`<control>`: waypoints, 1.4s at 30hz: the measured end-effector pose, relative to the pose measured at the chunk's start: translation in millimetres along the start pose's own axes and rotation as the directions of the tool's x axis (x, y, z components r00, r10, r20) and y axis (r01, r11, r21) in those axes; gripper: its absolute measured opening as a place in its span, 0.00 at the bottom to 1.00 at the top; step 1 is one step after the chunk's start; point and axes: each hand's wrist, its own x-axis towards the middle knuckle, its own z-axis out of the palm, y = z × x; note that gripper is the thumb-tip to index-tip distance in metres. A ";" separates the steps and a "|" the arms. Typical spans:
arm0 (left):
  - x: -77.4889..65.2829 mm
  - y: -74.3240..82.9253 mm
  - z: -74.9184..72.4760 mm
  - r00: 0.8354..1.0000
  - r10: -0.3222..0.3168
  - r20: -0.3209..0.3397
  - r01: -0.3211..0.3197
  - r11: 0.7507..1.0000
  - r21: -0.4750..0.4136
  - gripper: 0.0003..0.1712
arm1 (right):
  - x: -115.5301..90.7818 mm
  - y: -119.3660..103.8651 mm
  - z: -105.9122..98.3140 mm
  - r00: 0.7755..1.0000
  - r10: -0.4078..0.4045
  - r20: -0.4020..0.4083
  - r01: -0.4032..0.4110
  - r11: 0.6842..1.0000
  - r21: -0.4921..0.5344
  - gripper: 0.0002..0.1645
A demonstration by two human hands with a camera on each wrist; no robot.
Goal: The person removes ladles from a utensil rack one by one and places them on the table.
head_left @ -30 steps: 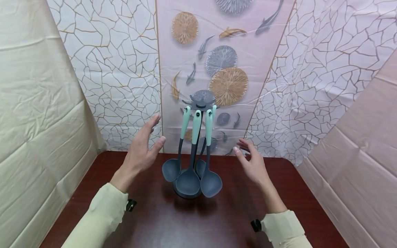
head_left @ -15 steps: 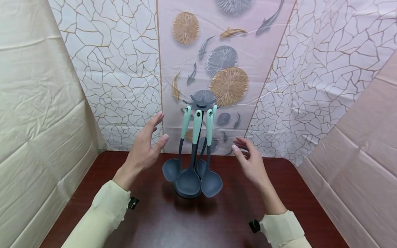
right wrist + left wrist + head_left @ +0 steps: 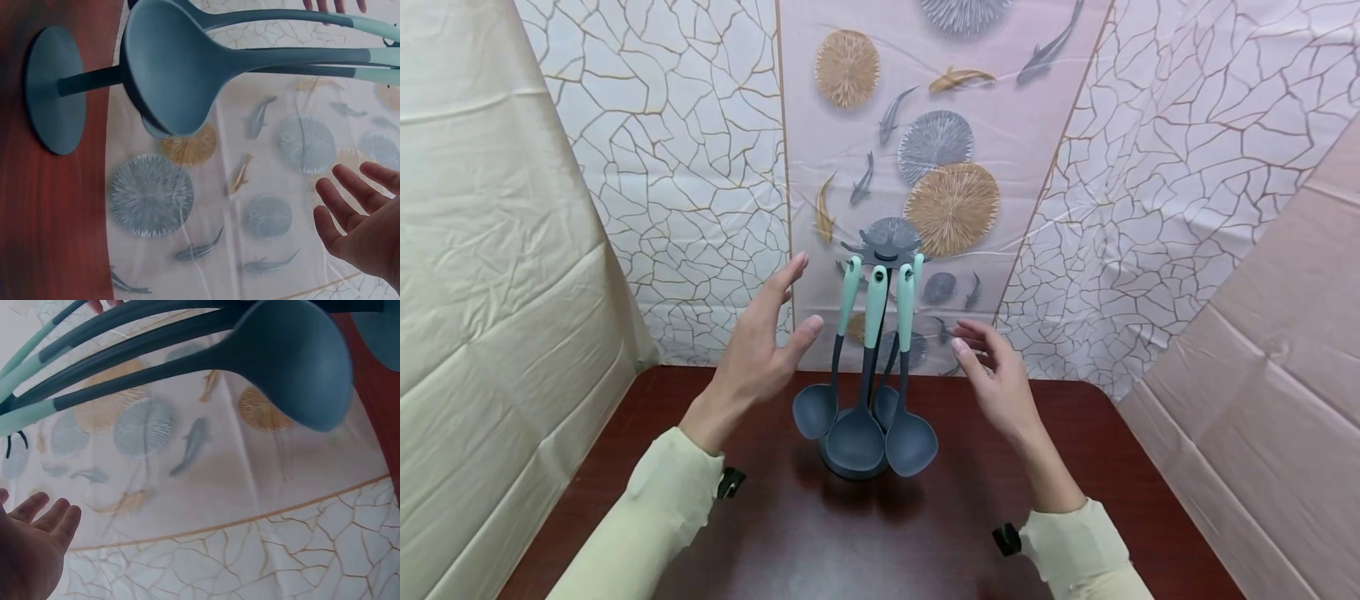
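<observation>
A dark utensil stand (image 3: 889, 243) rises upright from the table, its round base (image 3: 47, 119) plain in the right wrist view. Several dark grey ladles and spoons with mint handles hang around it, including a front ladle (image 3: 854, 443), a right ladle (image 3: 912, 445) and a smaller left one (image 3: 814, 411). My left hand (image 3: 752, 358) hovers left of the handles, fingers extended and thumb apart, touching nothing. To the right of the stand, my right hand (image 3: 1000, 383) hangs in the air with relaxed, slightly bent fingers and holds nothing. Each wrist view shows its palm facing the utensils.
The stand is on a dark red-brown wooden table (image 3: 850, 550). Behind it hangs a printed cloth (image 3: 700, 167) with fish and round leaf shapes. Beige cloth walls (image 3: 497, 292) close in both sides. Small black devices (image 3: 730, 482) sit at both wrist cuffs.
Both hands have moved inward and slightly up toward the stand, the left from the left and the right from the right. The stand and its utensils have stayed in place.
</observation>
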 end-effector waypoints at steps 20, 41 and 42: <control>41.4 44.5 8.5 0.995 0.084 -0.051 -0.085 0.996 -0.026 0.50 | 22.0 -32.9 9.9 0.998 -0.060 0.030 0.056 0.990 0.133 0.22; 51.5 48.7 26.7 0.996 -0.082 0.019 0.083 0.993 -0.085 0.53 | 34.5 -47.1 20.6 0.994 -0.106 0.015 0.104 0.989 0.105 0.22; 50.5 47.8 27.6 0.995 -0.097 0.026 0.099 0.990 -0.099 0.53 | 34.7 -47.9 21.0 0.994 -0.106 0.014 0.104 0.989 0.105 0.22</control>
